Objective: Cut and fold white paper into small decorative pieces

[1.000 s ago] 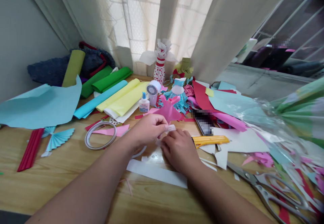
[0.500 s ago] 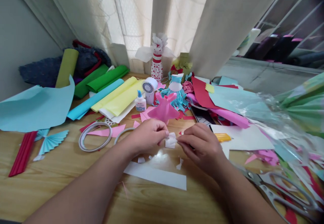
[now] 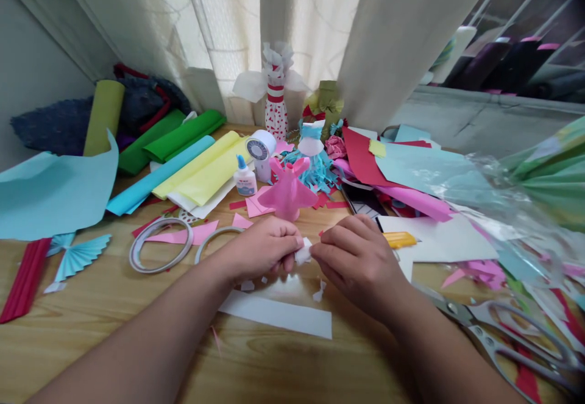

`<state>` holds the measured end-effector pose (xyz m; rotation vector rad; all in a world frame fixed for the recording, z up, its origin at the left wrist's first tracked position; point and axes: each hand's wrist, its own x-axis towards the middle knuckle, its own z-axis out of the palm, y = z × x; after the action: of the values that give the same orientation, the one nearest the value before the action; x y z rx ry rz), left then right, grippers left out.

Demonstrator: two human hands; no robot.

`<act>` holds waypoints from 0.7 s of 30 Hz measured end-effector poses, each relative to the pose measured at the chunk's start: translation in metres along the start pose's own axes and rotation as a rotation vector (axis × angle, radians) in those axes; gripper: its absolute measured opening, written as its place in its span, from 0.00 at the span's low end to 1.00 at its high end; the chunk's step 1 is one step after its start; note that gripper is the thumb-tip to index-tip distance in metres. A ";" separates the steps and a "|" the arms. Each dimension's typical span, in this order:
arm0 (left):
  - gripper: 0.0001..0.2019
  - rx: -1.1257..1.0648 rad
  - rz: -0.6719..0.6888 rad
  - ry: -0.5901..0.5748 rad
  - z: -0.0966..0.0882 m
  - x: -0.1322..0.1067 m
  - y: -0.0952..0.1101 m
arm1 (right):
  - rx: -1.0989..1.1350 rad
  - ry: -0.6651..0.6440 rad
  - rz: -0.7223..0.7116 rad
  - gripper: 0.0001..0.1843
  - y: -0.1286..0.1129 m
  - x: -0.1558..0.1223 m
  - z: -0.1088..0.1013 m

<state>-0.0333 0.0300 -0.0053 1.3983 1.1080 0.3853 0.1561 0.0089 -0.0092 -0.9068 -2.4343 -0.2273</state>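
Note:
Between my two hands is a small white piece of paper [image 3: 303, 251]. My left hand [image 3: 269, 244] is closed, its thumb and fingers pinching the paper's left side. My right hand [image 3: 354, 258] is closed too, fingertips pressed together at the paper's right edge. Just behind them stands a pink paper figure [image 3: 287, 194] shaped like a little dress. In front lies a long white paper strip [image 3: 278, 314], with small torn white scraps [image 3: 320, 291] beside it. A tape roll [image 3: 161, 245] rests to the left, and a second ring [image 3: 214, 239] is partly covered by my left wrist.
A glue bottle [image 3: 245, 178] and a small fan [image 3: 261, 151] stand behind. Scissors [image 3: 493, 331] lie at right, near a yellow cutter [image 3: 400, 239]. Rolled papers [image 3: 201, 172] lie at left; coloured sheets and clear plastic [image 3: 493, 191] cover the right. A decorated bottle [image 3: 276, 111] stands by the curtain.
The whole view has shifted slightly. The white paper now looks smaller and more turned or folded between my fingertips, and my right fingers sit closer to my left hand.

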 end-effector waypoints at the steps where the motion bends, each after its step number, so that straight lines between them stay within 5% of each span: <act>1: 0.14 -0.004 0.004 0.000 0.000 0.000 0.001 | -0.002 0.010 0.002 0.11 0.000 0.000 0.000; 11: 0.12 -0.052 -0.009 0.029 0.001 -0.003 0.008 | 0.126 0.114 0.084 0.05 0.002 -0.001 0.002; 16: 0.11 -0.085 0.038 0.058 -0.001 -0.004 0.004 | 0.479 0.119 0.333 0.10 0.003 -0.001 -0.002; 21: 0.12 -0.083 0.088 0.075 -0.002 -0.003 0.001 | 0.669 0.049 0.589 0.03 0.001 0.001 -0.003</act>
<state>-0.0365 0.0291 -0.0029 1.3722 1.0811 0.5452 0.1573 0.0089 -0.0062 -1.1981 -1.8727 0.7176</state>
